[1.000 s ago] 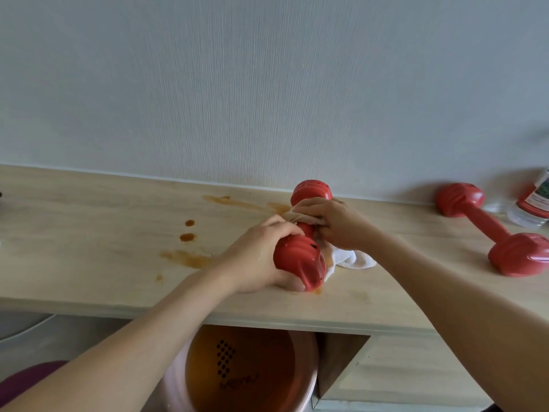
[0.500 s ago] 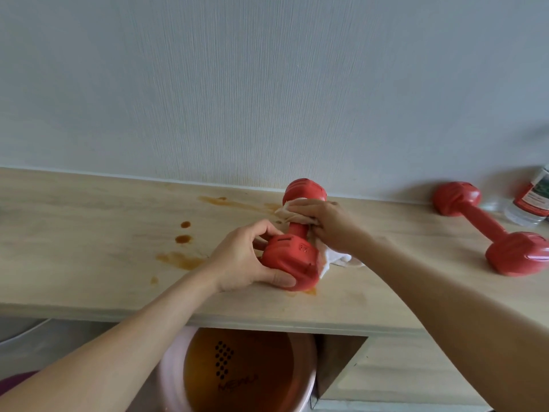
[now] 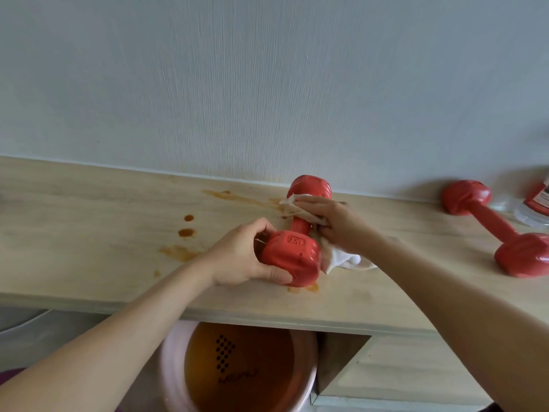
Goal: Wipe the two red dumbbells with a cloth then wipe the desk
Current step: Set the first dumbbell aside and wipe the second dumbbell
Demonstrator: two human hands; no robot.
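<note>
Head view: dumbbell (image 3: pixel 292 257) handle cloth-hidden (image 3: pixel 338 257).

- Near red dumbbell (image 3: pixel 292 251): lying on the table (image 3: pixel 89 233) at centre, one head facing the wall, the other gripped at the near end.
- Second red dumbbell (image 3: pixel 502 230): resting untouched, far right.
- White cloth (image 3: pixel 338 258): wrapping the near dumbbell's handle, tail trailing right.
- Table: light wood, showing brown stains (image 3: pixel 184 233).

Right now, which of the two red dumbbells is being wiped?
The middle dumbbell, held by the left hand and cloth-wrapped by the right hand; the other dumbbell lies untouched.
</note>
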